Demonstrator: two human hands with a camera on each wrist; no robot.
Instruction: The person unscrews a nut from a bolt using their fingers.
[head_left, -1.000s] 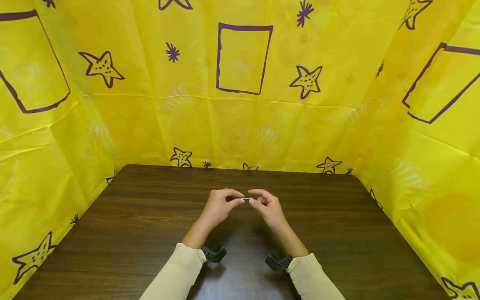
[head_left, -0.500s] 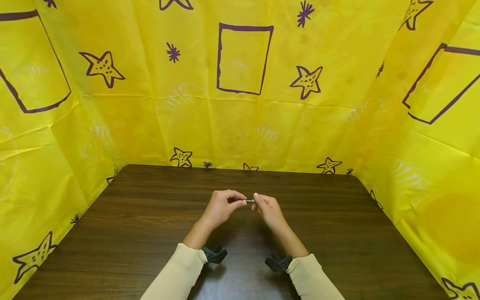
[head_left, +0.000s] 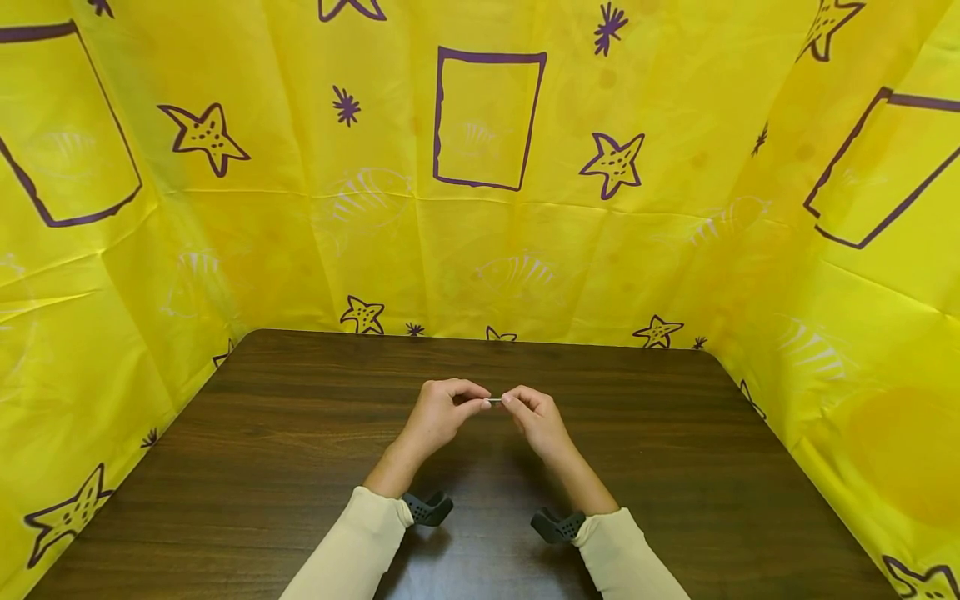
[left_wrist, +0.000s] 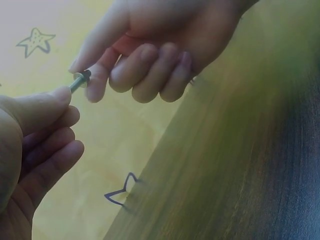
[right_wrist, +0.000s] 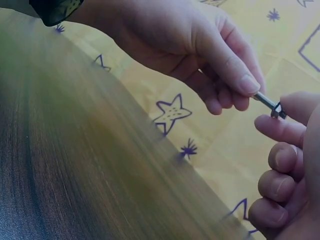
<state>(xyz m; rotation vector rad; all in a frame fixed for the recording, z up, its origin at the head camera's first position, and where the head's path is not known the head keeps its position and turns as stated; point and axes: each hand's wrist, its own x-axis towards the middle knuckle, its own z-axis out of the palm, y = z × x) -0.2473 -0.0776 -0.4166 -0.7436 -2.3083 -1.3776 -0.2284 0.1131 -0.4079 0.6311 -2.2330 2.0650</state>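
A slim metal bolt (head_left: 495,401) is held level between both hands above the table. My left hand (head_left: 441,414) pinches one end of its shank between thumb and index finger; that end is hidden by the fingertips. Close to the other end sits a small nut (right_wrist: 276,110), with the dark bolt tip poking out past it in the right wrist view. My right hand (head_left: 542,422) has its thumb and index finger at the nut from either side, pinching it. The right hand's other fingers (right_wrist: 278,185) are curled below.
Under the hands spreads a dark wood-grain table (head_left: 315,483). A yellow cloth (head_left: 480,233) with purple stars and frames rises behind it and at both sides. Each wrist wears a dark strap mount, such as the left one (head_left: 429,508).
My right thumb and index finger have shifted around the nut, first sliding past each other, then coming back together on it. The left hand keeps its pinch on the bolt almost in place.
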